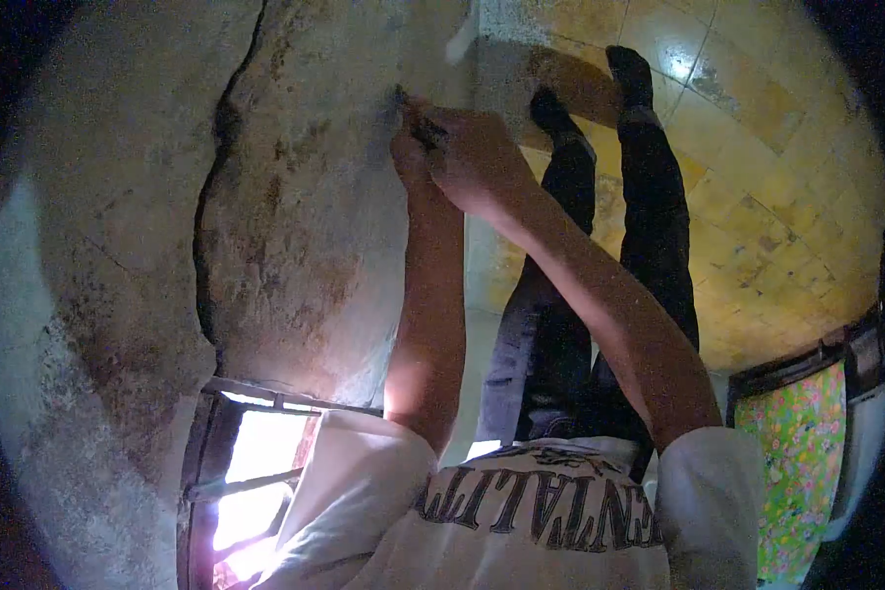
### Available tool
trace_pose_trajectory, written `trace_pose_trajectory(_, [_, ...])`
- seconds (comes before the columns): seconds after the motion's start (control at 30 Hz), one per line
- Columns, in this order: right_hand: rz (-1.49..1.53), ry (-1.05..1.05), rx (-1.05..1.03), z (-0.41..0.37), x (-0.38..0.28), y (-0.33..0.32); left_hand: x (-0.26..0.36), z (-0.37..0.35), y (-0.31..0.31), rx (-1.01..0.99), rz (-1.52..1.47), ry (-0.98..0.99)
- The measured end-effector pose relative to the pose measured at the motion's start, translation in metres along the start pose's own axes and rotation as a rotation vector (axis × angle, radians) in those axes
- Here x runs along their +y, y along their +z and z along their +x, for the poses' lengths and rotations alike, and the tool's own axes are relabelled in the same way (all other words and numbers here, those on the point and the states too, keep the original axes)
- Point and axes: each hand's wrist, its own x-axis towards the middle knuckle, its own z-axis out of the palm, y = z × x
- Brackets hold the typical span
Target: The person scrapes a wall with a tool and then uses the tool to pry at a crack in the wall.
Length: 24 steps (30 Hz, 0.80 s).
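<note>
My left hand (410, 157) is raised close to the stained wall, its fingers bent. My right hand (482, 162) crosses over to meet it, fingers curled in a pinch and overlapping the left hand's fingertips. Between the two hands shows a small dark thing (428, 132), too dim and small to name. A dark tip (401, 95) sticks out past the fingers, right by the wall surface (314, 197). The fingers of both hands are partly hidden behind one another.
A long crack (206, 216) runs along the wall. Below it a barred window (256, 472) lets in bright light. Yellow floor tiles (757, 197) lie under my feet (629, 79). A green flowered curtain (796, 462) hangs in a dark frame at the right.
</note>
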Motion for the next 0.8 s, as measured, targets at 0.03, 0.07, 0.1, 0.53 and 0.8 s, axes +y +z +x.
trace_pose_trajectory(0.03, [-0.015, -0.013, 0.0, -0.001, 0.002, -0.001, -0.005, 0.004, -0.01, 0.039, 0.043, 0.001])
trace_pose_trajectory(0.07, [0.012, 0.037, -0.011, -0.005, -0.003, -0.002, -0.004, -0.002, -0.004, 0.078, 0.086, 0.0])
trace_pose_trajectory(0.1, [0.039, 0.082, -0.017, -0.007, -0.009, -0.001, -0.001, -0.008, 0.0, 0.122, 0.06, -0.024])
trace_pose_trajectory(0.53, [-0.05, 0.029, -0.022, -0.003, 0.011, 0.024, -0.004, 0.004, -0.008, -0.003, -0.044, -0.05])
trace_pose_trajectory(0.8, [-0.026, 0.088, -0.055, -0.004, -0.013, 0.005, 0.0, 0.002, -0.012, 0.049, 0.085, -0.055])
